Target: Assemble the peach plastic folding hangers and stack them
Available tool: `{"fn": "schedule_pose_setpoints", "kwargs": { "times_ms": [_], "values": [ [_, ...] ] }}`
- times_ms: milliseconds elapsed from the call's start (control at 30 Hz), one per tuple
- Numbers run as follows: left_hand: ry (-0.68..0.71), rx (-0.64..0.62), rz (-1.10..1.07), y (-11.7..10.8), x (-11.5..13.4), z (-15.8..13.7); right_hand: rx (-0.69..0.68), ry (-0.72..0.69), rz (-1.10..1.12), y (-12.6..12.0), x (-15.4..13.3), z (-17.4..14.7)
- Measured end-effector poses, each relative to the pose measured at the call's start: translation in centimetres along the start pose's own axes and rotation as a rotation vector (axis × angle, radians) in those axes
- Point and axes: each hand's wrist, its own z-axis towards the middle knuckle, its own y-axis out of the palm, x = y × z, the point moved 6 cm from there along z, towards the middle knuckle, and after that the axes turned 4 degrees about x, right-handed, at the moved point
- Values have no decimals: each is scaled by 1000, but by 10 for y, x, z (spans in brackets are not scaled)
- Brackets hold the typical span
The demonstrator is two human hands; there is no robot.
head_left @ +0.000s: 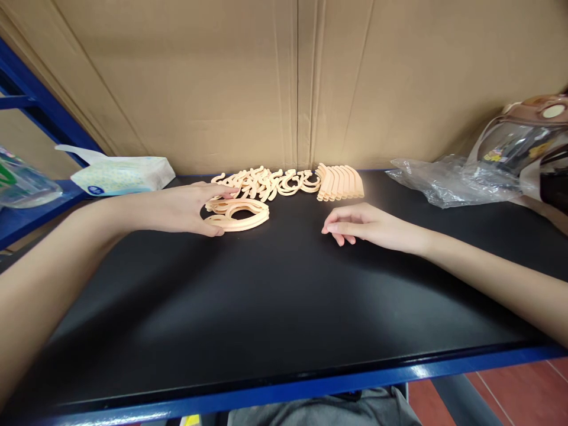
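Curved beige pieces [248, 223] lie in a low stack in the far half of the black surface [275, 307], left of its middle, at the fingers of the left hand [190, 207]. Nearest of all, grey cloth [328, 408] and red floor tiles [523, 384] show below the blue front edge [248, 395]. Beyond a broad stretch of black, the right hand [355, 225] hovers or rests, I cannot tell which, with its fingers loosely curled, small gaps between them and nothing visible in their grasp. The left hand, opposite, has thumb and fingers apart around the left end of the stack; whether they are clamped on it, I cannot tell. Just behind the stack, a jumbled heap of hook-shaped beige pieces [265, 180] runs rightward to a neat row of slanted beige pieces [341, 183]. To the far left are a tissue pack [128, 176] with a tissue pulled up and a clear bottle [26, 183]; to the far right, a crumpled clear plastic bag [452, 182] lies beside a brown-lidded clear container [519, 145]. Brown cardboard [199, 83] stands at the back
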Motion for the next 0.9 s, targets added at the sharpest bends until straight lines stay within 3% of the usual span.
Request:
{"fn": "schedule_pose_setpoints", "kwargs": {
  "times_ms": [533,700,900],
  "values": [
    [15,19,30,3,-2,2,-10,-2,12,1,-1,0],
    [29,-24,51,3,3,1,-12,-1,0,1,-1,0],
    [-73,-134,11,4,3,-2,-8,0,-9,1,-1,0]
  ]
}}
